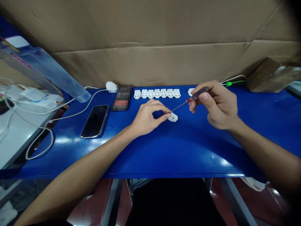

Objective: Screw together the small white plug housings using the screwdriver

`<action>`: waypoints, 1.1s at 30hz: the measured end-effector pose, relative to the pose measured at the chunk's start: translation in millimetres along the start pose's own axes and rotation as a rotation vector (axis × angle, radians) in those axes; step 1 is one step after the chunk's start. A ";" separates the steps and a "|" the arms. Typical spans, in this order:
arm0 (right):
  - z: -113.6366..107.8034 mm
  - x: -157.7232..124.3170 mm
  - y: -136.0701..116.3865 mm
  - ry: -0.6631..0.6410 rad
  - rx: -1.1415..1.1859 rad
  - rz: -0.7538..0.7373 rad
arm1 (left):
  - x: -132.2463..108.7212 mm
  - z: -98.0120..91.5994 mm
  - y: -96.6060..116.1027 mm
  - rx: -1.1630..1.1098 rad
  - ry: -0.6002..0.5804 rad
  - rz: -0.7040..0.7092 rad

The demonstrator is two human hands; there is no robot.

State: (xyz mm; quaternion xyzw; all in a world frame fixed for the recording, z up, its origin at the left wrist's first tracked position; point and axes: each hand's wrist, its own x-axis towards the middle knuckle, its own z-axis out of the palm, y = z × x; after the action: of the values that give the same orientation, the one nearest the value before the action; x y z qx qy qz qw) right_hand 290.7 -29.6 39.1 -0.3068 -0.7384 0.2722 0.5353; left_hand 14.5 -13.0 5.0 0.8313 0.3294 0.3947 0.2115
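Observation:
My left hand (148, 118) pinches a small white plastic socket part (173, 117) that lies on the blue table (164, 150), thumb and fingers closed on its left edge. My right hand (217, 105) grips a screwdriver (192, 98) with a dark red handle; its thin metal shaft slants down left and its tip meets the white part. A row of several similar white parts (157, 93) stands behind my hands, with one more white part (190, 91) partly hidden by my right fingers.
A black phone (95, 121) lies face up at the left, beside a blurred dark object (121, 97) and a white charger (111, 86) with its cable. A clear plastic package (47, 72) leans at far left. Cardboard (150, 47) walls the back; a green-tipped cable (231, 83) lies at right.

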 end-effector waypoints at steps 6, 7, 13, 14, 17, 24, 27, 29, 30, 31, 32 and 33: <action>-1.6 -3.7 -3.9 -0.029 -0.172 -0.040 | -0.1 1.9 6.7 0.053 0.050 0.011; -1.4 -3.8 -4.7 -0.024 -0.165 -0.040 | -0.1 2.1 7.6 0.059 0.062 0.014; -2.8 -4.2 -4.1 -0.078 -0.141 -0.028 | -0.3 2.9 6.1 0.053 0.073 0.066; -3.3 -4.6 -3.8 -0.089 -0.146 -0.021 | -0.3 3.0 5.5 0.054 0.074 0.063; -4.0 -6.0 -3.9 -0.107 -0.151 -0.002 | -0.5 2.7 5.4 0.059 0.058 0.030; -7.9 -0.2 -4.0 -0.007 -0.094 -0.061 | -0.9 0.6 5.0 0.017 0.048 -0.021; -19.5 13.2 3.0 0.198 -0.064 -0.177 | 0.5 2.2 -2.9 -0.053 0.103 -0.100; -30.7 25.6 11.0 0.344 -0.031 -0.256 | 6.8 3.6 -7.2 -0.091 0.062 -0.181; -36.5 31.9 15.5 0.405 -0.005 -0.311 | 12.6 4.3 -8.1 -0.083 0.025 -0.221; -42.1 37.6 20.0 0.462 0.017 -0.324 | 20.4 5.2 -8.2 -0.053 -0.012 -0.243; -47.0 42.5 24.1 0.519 0.041 -0.330 | 30.2 6.5 -7.4 -0.007 -0.044 -0.234; -51.2 46.3 27.6 0.551 0.067 -0.323 | 41.8 8.5 -6.0 0.050 -0.079 -0.200</action>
State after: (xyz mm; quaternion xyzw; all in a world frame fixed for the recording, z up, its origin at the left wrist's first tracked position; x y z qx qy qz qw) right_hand 333.1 27.0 62.1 -0.2301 -0.5955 0.1145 0.7611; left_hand 38.7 20.2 17.8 0.8141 0.4121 0.3301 0.2417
